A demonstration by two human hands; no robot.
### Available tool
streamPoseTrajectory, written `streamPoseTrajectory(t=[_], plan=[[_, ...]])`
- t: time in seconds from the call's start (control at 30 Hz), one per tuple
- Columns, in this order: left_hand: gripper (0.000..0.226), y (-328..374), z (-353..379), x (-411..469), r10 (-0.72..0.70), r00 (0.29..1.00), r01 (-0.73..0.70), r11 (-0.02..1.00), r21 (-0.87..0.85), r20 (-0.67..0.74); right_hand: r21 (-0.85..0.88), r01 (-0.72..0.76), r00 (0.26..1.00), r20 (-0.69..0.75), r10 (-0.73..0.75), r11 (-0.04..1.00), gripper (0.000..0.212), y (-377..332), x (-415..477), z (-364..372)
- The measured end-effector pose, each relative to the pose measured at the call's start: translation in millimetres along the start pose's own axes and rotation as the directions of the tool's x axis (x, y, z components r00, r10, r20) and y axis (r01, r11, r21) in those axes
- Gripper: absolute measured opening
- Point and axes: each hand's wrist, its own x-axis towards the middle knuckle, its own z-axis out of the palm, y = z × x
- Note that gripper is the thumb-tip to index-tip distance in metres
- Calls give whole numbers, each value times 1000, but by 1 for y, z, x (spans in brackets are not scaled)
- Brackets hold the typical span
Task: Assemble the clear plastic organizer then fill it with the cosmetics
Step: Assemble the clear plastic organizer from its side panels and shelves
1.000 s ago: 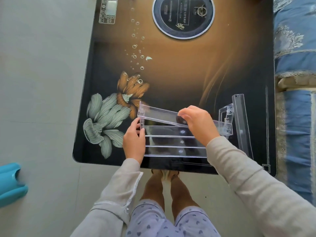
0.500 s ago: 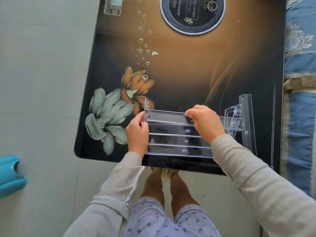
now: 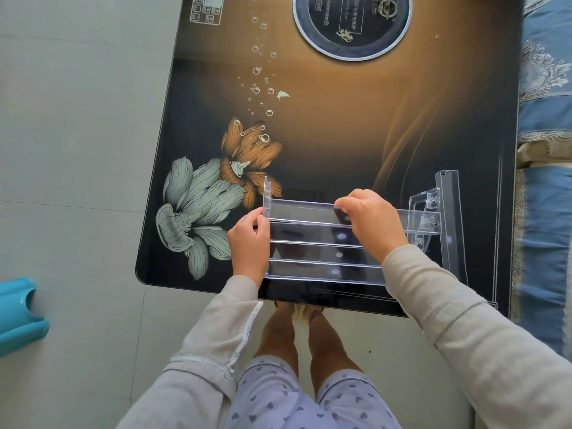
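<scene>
left hand (image 3: 249, 243) grips clear organizer (image 3: 309, 253) end; right hand (image 3: 371, 221) pinches flat top strip (image 3: 303, 212)

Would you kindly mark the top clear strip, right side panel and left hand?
top clear strip (image 3: 303, 213), head view, bare middle
right side panel (image 3: 449, 205), head view, long rail
left hand (image 3: 249, 243), head view, back

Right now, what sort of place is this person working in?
Probably a home, maybe a living room: a flower-printed table with a built-in hob, blue patterned fabric beside it, and a tiled floor.

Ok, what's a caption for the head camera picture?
Left hand holds the clear organizer, right hand grips its top strip.
</scene>
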Motion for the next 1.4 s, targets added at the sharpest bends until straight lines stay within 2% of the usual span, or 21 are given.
streamPoseTrajectory(t=[0.3, 0.53, 0.83, 0.9, 1.0, 1.07, 1.17, 1.4], plan=[[24, 1, 5, 2, 4, 998, -1, 999, 52, -61, 5, -6, 999, 37, 5, 1000, 24, 4, 3, 7], [20, 14, 13, 11, -104, 981, 125, 985, 121, -163, 3, -7, 999, 34, 7, 1000, 24, 6, 3, 7], [21, 16, 14, 18, -69, 984, 112, 957, 266, -164, 28, -30, 999, 37, 28, 999, 26, 8, -1, 12], [22, 16, 16, 18, -57, 984, 106, 947, 304, -167, 17, -10, 1000, 8, 10, 1000, 24, 7, -3, 11], [22, 16, 16, 17, -39, 984, 94, 941, 325, -171, 85, -26, 992, -122, 36, 996, 21, 11, -13, 8], [21, 16, 17, 16, -22, 984, 81, 940, 332, -175, 124, -52, 987, -143, 69, 991, 24, 17, -25, 8], [21, 16, 18, 15, -8, 984, 69, 939, 338, -176, 156, -77, 991, -94, 92, 985, 35, 30, -36, 7], [22, 14, 19, 14, 2, 984, 59, 941, 333, -180, 91, -19, 997, -70, 26, 996, 46, 43, -40, 3]])
